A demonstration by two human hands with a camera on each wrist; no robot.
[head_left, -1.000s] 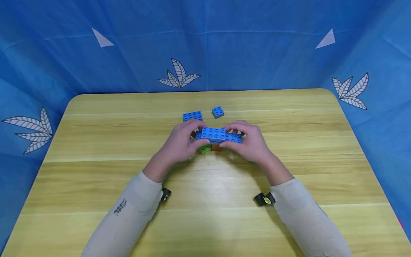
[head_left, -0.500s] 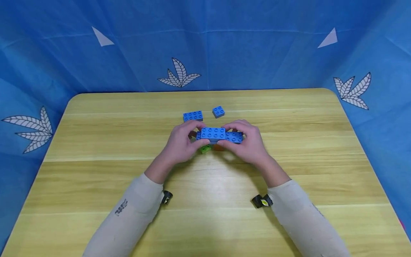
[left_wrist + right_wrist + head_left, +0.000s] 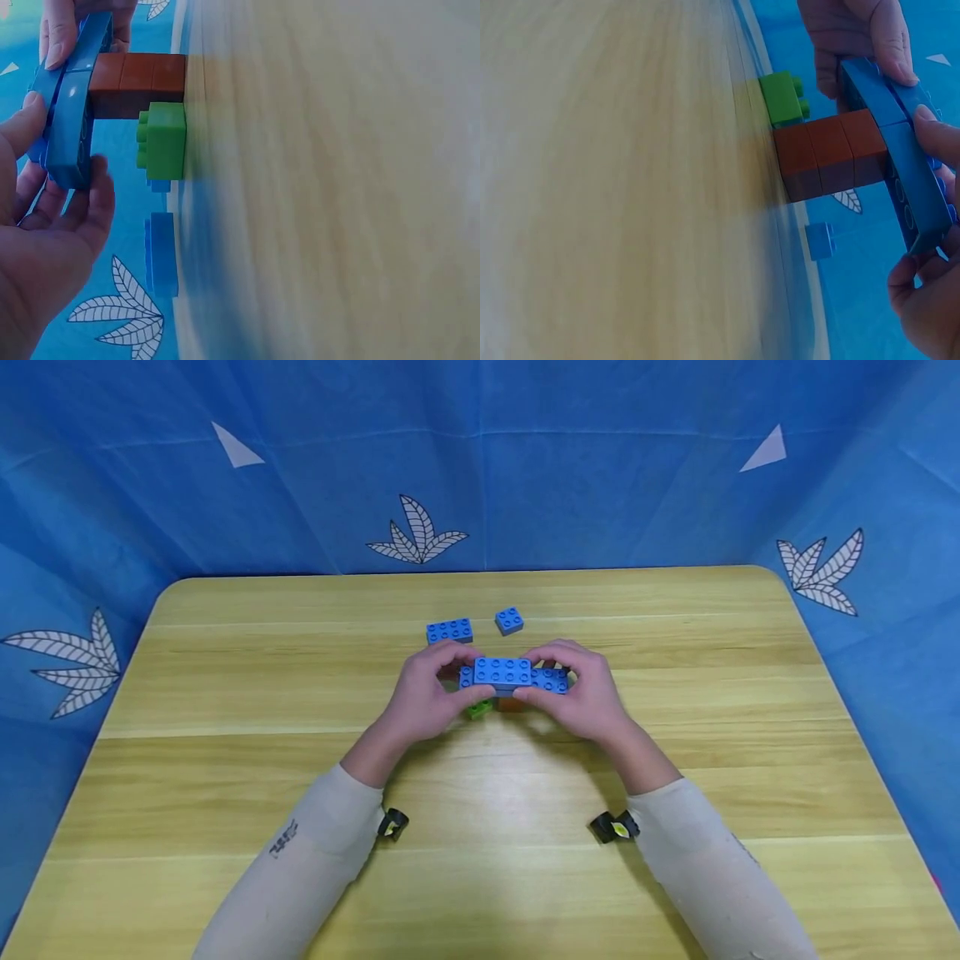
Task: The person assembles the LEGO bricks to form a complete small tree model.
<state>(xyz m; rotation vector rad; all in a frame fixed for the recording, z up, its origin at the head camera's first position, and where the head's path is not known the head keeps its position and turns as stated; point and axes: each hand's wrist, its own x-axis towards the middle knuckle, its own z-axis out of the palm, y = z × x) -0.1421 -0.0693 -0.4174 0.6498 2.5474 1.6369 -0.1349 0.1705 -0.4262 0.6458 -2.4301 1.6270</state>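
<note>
Near the table's middle, a blue eight-stud toy brick (image 3: 502,671) lies across two blue bricks set end to end, the left one (image 3: 466,677) and the right one (image 3: 551,681). These rest on an upright column of three brown bricks (image 3: 829,154) standing on the table. My left hand (image 3: 431,693) pinches the left end of the blue bricks between thumb and fingers. At the right end, my right hand (image 3: 588,693) pinches them likewise. A thin dark gap shows under the upper brick in the left wrist view. Close to the column's left sits a green brick (image 3: 165,142).
Behind the hands lie a blue eight-stud brick (image 3: 450,631) and a smaller blue four-stud brick (image 3: 509,621). The wooden table (image 3: 480,860) ends at the back against a blue curtain (image 3: 570,493) with leaf prints.
Both hands keep their hold on the blue bricks. The bricks and hands have shifted only slightly; the right end of the blue bricks sits a touch farther right than a second ago.
</note>
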